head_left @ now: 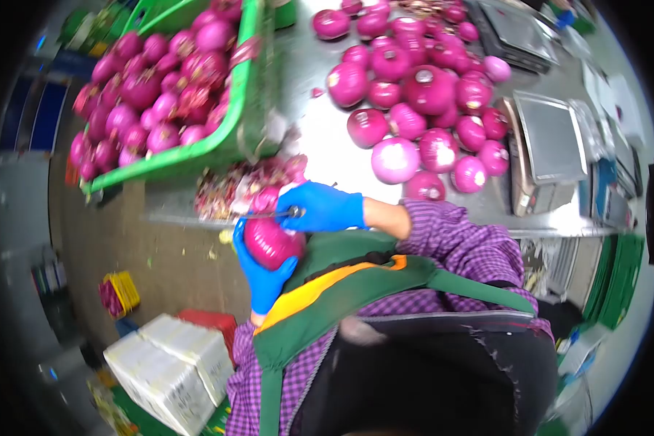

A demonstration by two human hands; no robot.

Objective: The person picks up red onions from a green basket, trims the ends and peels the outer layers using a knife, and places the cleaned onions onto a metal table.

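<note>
My left hand [258, 272], in a blue glove, cups a large red onion [270, 241] from below and the side. In my right hand [320, 206], also gloved in blue, is a small knife [258, 215]; its thin blade lies across the top of the onion, and my fingers hide most of its handle. Just beyond both hands, a heap of dry onion skins and trimmings [221, 192] lies at the edge of the metal table [320, 131]. Many smooth, shiny red onions [429, 89] are piled on the table ahead and to the right.
A green crate [236, 123] full of onions stands at the left of the table. Weighing scales [550, 138] sit on the right side. On the floor are a white foam box [171, 367] and a yellow basket [123, 292]. Green crates [614, 280] are stacked at right.
</note>
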